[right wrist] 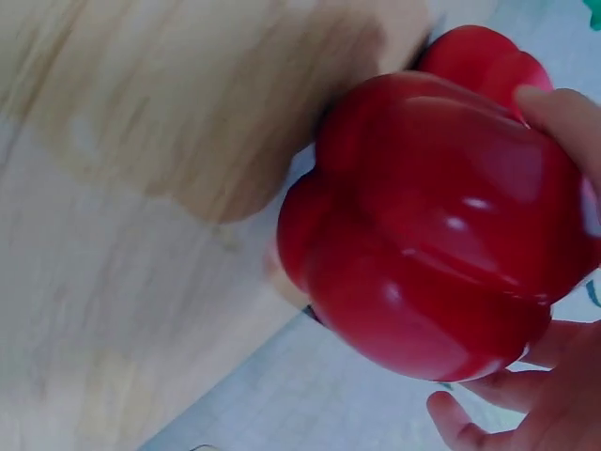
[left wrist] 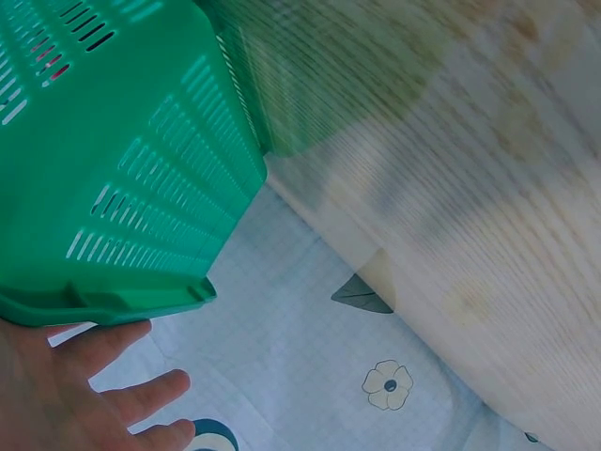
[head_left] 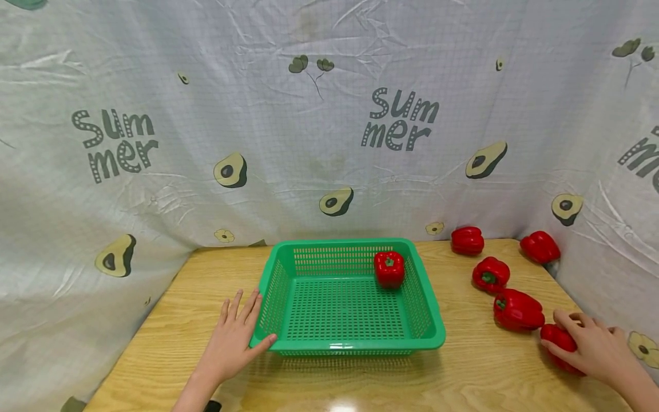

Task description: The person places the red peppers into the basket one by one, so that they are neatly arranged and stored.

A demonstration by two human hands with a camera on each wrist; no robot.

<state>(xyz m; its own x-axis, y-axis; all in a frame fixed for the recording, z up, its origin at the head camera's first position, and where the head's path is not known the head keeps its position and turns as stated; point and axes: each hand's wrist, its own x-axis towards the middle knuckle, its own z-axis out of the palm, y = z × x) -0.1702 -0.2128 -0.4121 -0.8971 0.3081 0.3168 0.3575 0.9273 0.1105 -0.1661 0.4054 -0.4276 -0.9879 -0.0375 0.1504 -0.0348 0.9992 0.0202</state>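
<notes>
The right hand [head_left: 592, 346], well to the right of the green basket [head_left: 370, 345] and about level with its front rim, curls its thumb and fingers round a red bell pepper [head_left: 556, 335]. Whether that pepper bears on the wood or is slightly raised, I cannot say for sure. The left hand [head_left: 234, 335] lies at the basket's left side, close to the front corner, its fingers straight and spread, touching the rim without gripping anything.

A pale cloth [head_left: 288, 126] hangs behind the basket and on both sides of it, printed with "summer" lettering, avocado halves and flowers. Under the basket spreads a wooden table [head_left: 494, 372] with a light grain. The basket itself is rectangular and upright, with slotted walls and a perforated floor.

One pepper [head_left: 389, 272] stands inside the basket, in its far right corner. Four more lie outside, to the basket's right: a large pepper [head_left: 519, 310] level with its front half, just beside the held one; a stem-forward pepper [head_left: 491, 274] level with its back half; a pepper on its side [head_left: 467, 241] near its back right corner; and an outermost pepper [head_left: 540, 247] farther right, by the cloth. A small green stem end [head_left: 389, 262] shows on the one inside the basket.
</notes>
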